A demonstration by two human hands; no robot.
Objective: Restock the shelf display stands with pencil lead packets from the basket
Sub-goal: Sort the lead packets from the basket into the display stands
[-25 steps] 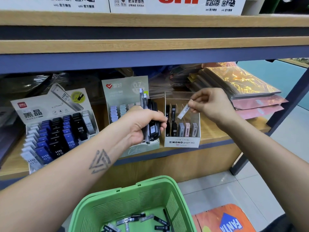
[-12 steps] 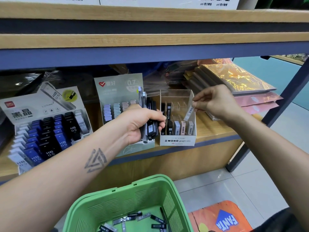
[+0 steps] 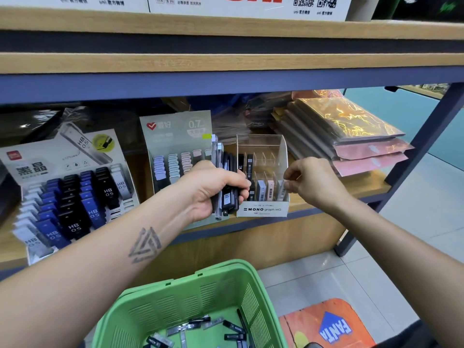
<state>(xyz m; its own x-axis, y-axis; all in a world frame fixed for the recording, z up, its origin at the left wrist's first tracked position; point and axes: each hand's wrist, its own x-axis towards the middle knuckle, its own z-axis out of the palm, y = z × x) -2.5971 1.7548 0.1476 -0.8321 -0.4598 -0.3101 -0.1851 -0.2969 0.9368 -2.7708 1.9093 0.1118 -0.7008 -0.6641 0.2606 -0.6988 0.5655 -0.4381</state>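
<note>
A: Since a second ago the right hand (image 3: pixel 316 183) has dropped from above the clear stand to its front right corner; the pale packet (image 3: pixel 283 189) it pinches now sits low in the front row, rightmost slot.

B: Shelf (image 3: pixel 371 189) first, then. How full?

A: Left stand (image 3: pixel 15 162), the HB 0.5 one, looks well stocked. Middle 0.7 stand (image 3: pixel 175 131) has pale rows at the back (its front is hidden by the left hand). Clear MONO stand (image 3: pixel 262 209): front row nearly filled, back row has two dark packets at its left end, other slots bare.

B: Basket?

A: Green basket (image 3: pixel 140 312), below the shelf's front edge, holds a scatter of loose packets (image 3: pixel 233 336).

B: Left hand?

A: Left hand (image 3: pixel 213 189) is curled tight round a bundle of packets (image 3: pixel 227 182), upright, just left of the clear stand. Judging by that, roughly midway; plenty left.
</note>
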